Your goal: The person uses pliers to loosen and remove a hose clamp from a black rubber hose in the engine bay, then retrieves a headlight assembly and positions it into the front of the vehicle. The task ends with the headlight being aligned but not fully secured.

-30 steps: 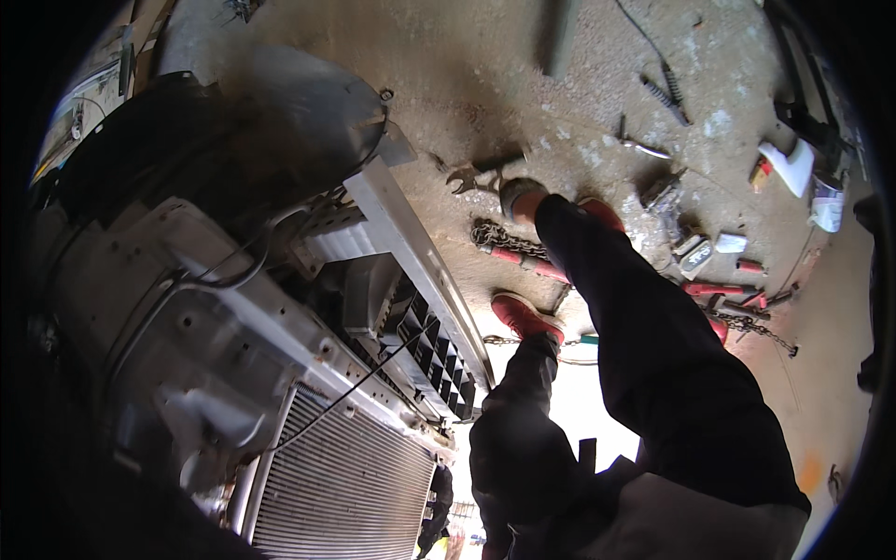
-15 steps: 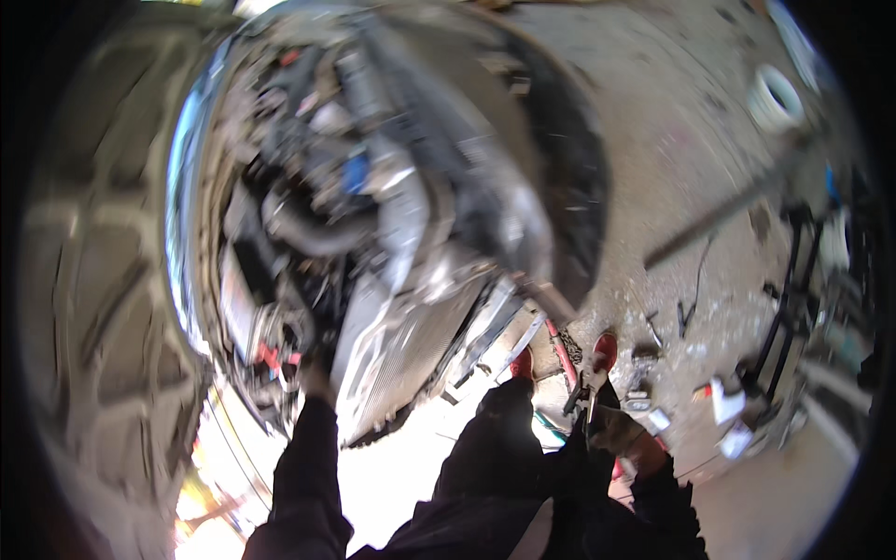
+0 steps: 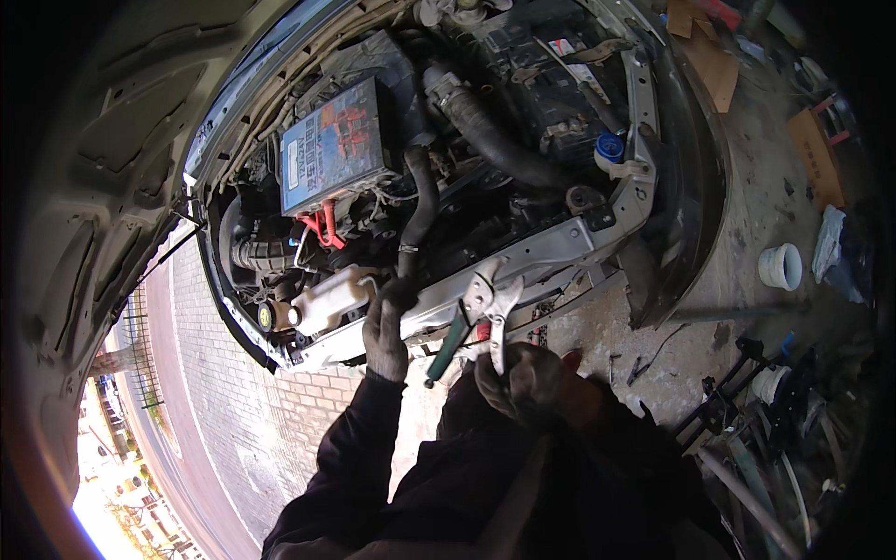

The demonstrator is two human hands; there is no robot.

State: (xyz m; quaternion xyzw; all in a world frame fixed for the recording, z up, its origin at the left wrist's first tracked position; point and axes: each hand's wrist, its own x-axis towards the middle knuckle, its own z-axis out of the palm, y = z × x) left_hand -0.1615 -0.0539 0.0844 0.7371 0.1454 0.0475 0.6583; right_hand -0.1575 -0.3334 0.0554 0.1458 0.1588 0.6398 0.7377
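Observation:
My left hand [image 3: 385, 338], in a dark work glove, is closed around the lower end of a black rubber hose [image 3: 425, 201] at the front of a car's engine bay. A metal clamp sits on the hose just above my fingers. In my gloved right hand [image 3: 527, 381] is a pair of locking pliers [image 3: 478, 301] with a green-covered handle. The jaws point up and away from me, in front of the silver front crossmember [image 3: 551, 245]. A white plastic reservoir [image 3: 329, 299] stands just left of my left hand.
A blue box-shaped unit [image 3: 334, 145] with red cables lies in the bay. A thicker black hose [image 3: 490, 135] and a blue cap [image 3: 609, 147] are farther right. The raised hood [image 3: 121, 121] is at left. A white bucket [image 3: 779, 268] and scattered tools lie on the right-hand floor.
The view has turned and sharpened, bringing more of the engine bay into sight. My right hand has raised the pliers from beside my legs toward the crossmember. My left hand stays at the car's front.

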